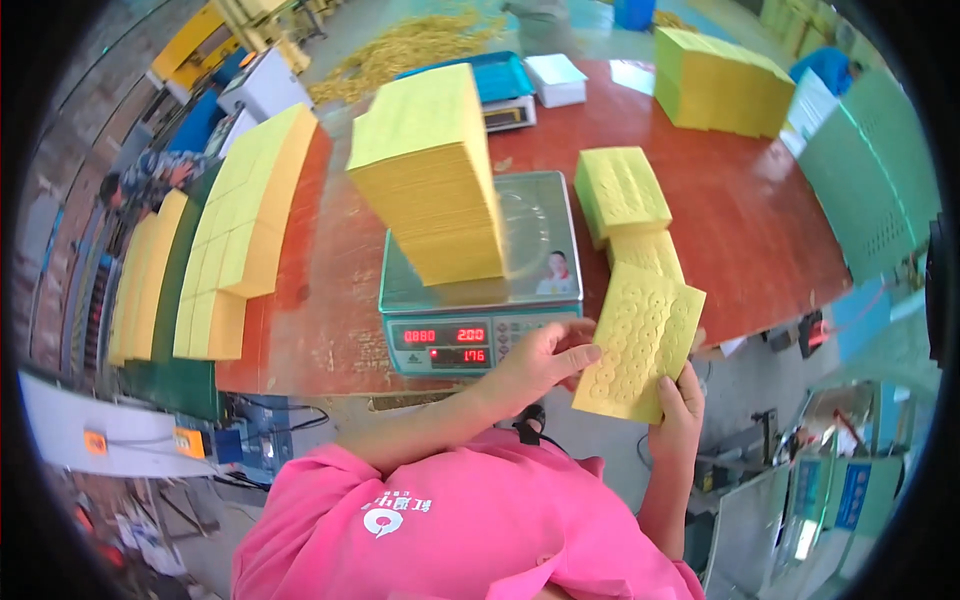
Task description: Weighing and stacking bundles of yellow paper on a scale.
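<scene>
Just right of the scale's front edge, I hold yellow joss paper [640, 335] stamped with rows of coin-like rings. My left hand [556, 356] pinches its left edge, thumb on top. My right hand [680, 408] grips the lower right edge, thumb on the face and fingers behind. Whether it is one sheet or a thin bundle I cannot tell. Behind it lie a small stack of the same paper [622, 190] and a lower, partly covered pile [648, 252]. A tall paper stack [425, 170] stands on the metal pan of the digital scale [540, 225], whose red display is lit.
The red table [740, 220] also bears another paper block [720, 85] at the far right. A second scale with a blue tray [490, 75] and a white stack [556, 78] stand at the back. Long paper rows [245, 200] line the left side. A person [150, 180] works beyond them.
</scene>
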Available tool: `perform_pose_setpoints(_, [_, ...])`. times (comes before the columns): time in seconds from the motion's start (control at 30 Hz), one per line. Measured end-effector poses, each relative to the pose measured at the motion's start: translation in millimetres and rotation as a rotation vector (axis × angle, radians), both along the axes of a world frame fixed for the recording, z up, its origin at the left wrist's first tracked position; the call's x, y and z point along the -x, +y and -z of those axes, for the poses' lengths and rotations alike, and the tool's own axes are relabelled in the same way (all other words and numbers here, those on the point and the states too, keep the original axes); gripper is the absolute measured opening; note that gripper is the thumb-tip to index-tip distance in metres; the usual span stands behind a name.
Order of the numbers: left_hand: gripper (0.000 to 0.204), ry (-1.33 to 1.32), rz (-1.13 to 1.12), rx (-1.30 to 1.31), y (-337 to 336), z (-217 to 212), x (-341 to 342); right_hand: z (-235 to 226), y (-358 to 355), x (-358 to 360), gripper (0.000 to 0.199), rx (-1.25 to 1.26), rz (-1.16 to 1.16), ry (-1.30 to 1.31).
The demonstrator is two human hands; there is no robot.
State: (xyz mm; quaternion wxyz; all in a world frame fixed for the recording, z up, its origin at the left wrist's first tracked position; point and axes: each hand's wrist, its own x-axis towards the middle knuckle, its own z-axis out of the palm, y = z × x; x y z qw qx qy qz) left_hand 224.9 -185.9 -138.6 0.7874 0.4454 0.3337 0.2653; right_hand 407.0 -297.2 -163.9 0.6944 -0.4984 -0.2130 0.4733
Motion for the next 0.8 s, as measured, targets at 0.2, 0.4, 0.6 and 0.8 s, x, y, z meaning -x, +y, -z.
perform_pose_setpoints(0.2, [0.019,0.134,-0.317,-0.478,31,-95,76,-91,88,32,0.021,-0.145,-0.248,-0.667])
perform_pose_setpoints(0.4, [0.027,0.334,-0.470,-0.813,147,-179,138,-189,227,84,0.047,-0.345,-0.333,-0.730])
perform_pose_setpoints(0.6, [0.028,0.402,-0.378,-0.534,218,-149,170,-170,295,108,0.055,-0.303,-0.433,-0.674])
perform_pose_setpoints(0.8, [0.027,0.367,-0.388,-0.501,218,-140,173,-157,299,109,0.055,-0.281,-0.436,-0.771])
